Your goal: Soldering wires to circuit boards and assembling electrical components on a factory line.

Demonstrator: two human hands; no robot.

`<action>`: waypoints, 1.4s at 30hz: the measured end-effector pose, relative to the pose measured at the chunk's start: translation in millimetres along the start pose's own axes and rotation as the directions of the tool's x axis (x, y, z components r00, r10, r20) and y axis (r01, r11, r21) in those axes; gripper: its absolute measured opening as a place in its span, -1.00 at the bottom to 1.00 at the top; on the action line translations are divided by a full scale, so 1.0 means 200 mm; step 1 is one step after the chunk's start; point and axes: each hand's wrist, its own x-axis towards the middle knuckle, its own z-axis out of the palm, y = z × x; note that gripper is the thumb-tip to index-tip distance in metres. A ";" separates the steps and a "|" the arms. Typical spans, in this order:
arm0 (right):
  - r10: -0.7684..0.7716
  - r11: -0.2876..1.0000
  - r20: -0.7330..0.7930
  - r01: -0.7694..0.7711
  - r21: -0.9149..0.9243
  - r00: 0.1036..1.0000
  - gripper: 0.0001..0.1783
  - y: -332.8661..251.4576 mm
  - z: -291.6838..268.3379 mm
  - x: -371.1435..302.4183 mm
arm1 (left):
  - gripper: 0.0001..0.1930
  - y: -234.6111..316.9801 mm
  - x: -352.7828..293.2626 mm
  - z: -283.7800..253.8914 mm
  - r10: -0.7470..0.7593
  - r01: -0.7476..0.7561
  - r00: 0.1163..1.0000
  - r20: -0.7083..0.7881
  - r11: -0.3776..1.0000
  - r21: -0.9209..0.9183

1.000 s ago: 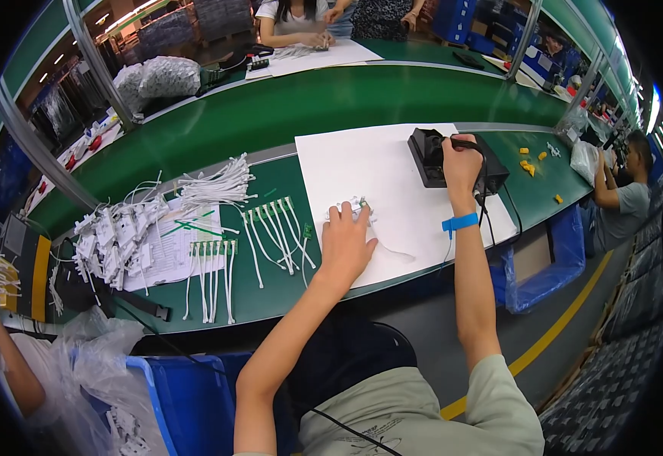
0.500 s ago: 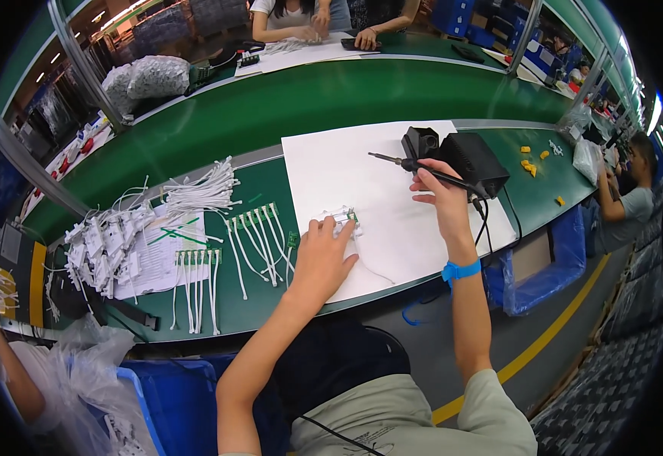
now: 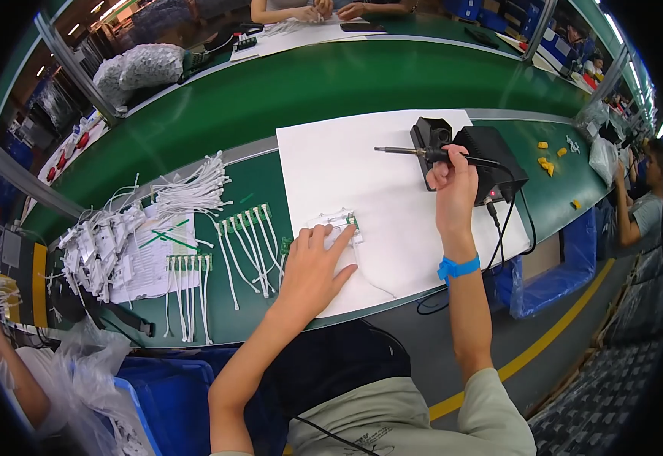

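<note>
My left hand (image 3: 312,266) lies with fingers stretched and spread over a white plastic part (image 3: 331,220) on the white sheet (image 3: 392,251). Its index fingertip rests by a small green circuit board (image 3: 353,222) at the part's right end. From there a thin white wire (image 3: 373,283) trails toward the sheet's near edge. My right hand (image 3: 455,178), with a blue wristband, is closed around the handle of a soldering iron (image 3: 404,150). The iron's tip points left, raised above the sheet and apart from the board. Fingers hide most of the plastic part.
A black soldering station (image 3: 491,159) and iron holder (image 3: 430,133) stand at right. Left are green board strips with white cables (image 3: 248,220), a cable bundle (image 3: 191,186) and piled white parts (image 3: 99,251). Yellow pieces (image 3: 547,166) lie far right. Co-workers sit opposite and either side.
The view has shifted slightly. My right hand's fingers have closed more tightly round the soldering iron, which remains raised. My left hand stays on the white part.
</note>
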 end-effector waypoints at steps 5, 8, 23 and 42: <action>-0.093 0.928 0.105 0.125 -0.351 0.990 -0.92 0.01 -0.03 -0.11 | -0.36 0.02 -0.01 0.01 -0.025 0.025 1.000 -0.012 0.999 -0.021; -0.181 0.863 0.139 0.225 -0.452 0.974 -0.90 0.05 -0.06 -0.19 | -0.36 0.04 -0.01 0.03 -0.029 0.031 0.999 -0.040 0.998 0.047; -0.195 0.792 0.321 0.342 -0.506 0.927 -0.85 0.09 -0.11 -0.28 | -0.34 0.04 -0.01 0.03 -0.053 0.053 0.998 -0.020 0.998 0.020; -0.154 0.784 0.416 0.367 -0.500 0.896 -0.82 0.10 -0.10 -0.28 | -0.35 0.04 -0.02 0.05 -0.041 0.041 0.998 -0.040 0.999 -0.001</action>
